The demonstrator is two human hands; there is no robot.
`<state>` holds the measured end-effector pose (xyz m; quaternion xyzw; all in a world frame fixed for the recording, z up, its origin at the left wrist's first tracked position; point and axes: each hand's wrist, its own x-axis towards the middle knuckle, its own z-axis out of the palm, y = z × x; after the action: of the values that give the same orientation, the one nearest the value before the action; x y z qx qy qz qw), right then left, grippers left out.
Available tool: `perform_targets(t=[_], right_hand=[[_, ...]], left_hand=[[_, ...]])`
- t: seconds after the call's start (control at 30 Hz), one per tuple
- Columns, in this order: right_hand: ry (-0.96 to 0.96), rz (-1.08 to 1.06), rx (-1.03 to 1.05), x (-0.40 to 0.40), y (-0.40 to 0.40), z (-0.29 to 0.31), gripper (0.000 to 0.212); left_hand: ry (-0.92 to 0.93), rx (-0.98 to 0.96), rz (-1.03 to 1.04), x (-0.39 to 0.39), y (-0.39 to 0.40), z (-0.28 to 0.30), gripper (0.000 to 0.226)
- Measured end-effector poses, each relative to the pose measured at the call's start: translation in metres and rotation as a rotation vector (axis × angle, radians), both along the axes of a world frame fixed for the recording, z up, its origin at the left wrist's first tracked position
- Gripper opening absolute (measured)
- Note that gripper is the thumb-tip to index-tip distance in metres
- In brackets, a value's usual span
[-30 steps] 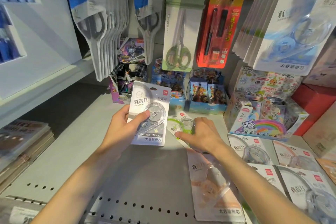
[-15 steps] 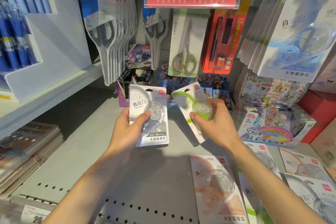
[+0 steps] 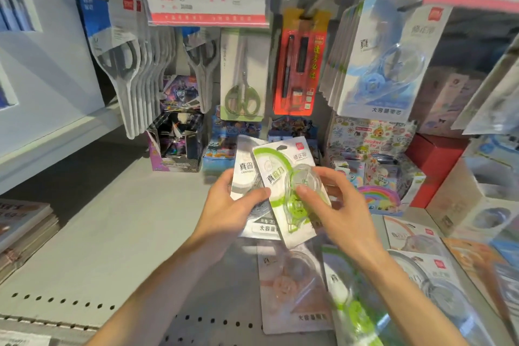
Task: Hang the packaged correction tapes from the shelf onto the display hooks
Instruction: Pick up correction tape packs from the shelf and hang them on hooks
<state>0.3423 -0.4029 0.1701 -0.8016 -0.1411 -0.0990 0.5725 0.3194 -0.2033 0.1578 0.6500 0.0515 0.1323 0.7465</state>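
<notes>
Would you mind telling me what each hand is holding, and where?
Left hand grips the grey pack at its left edge; right hand pinches the green pack over its blister.

Green pack (image 3: 283,177) in my right hand (image 3: 341,212), tilted, thumb on clear blister, overlapping front of grey pack (image 3: 245,170). Grey pack behind it, pinched by my left hand (image 3: 224,209), thumb on its face. Both held above shelf (image 3: 112,233). Orange pack (image 3: 292,286) flat on shelf just below green pack; second green pack (image 3: 345,298) beside it, partly under my right forearm. Blue packs (image 3: 384,64) hang on hook (image 3: 407,4), upper right of green pack.
</notes>
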Motion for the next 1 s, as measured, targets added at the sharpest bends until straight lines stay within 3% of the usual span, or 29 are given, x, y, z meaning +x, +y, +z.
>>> perform_targets(t=[0.13,0.3,0.4,0.63,1.0], right_hand=[[0.097,0.043,0.230,-0.008,-0.035,0.007,0.070],[0.176,0.120,0.319,-0.012,-0.074,0.018,0.055],[0.137,0.104,0.353,-0.013,-0.095,0.028,0.065],[-0.030,0.035,0.475,-0.011,-0.140,0.052,0.061],[-0.208,-0.023,0.410,-0.003,-0.164,0.077,0.050]], left_hand=[[-0.066,0.061,-0.029,-0.008,-0.029,0.013,0.037],[-0.171,0.111,-0.062,-0.016,-0.061,0.032,0.038],[-0.235,0.142,-0.060,-0.019,-0.077,0.045,0.039],[-0.373,0.188,-0.017,-0.021,-0.091,0.084,0.046],[-0.562,0.261,-0.039,-0.026,-0.089,0.141,0.041]])
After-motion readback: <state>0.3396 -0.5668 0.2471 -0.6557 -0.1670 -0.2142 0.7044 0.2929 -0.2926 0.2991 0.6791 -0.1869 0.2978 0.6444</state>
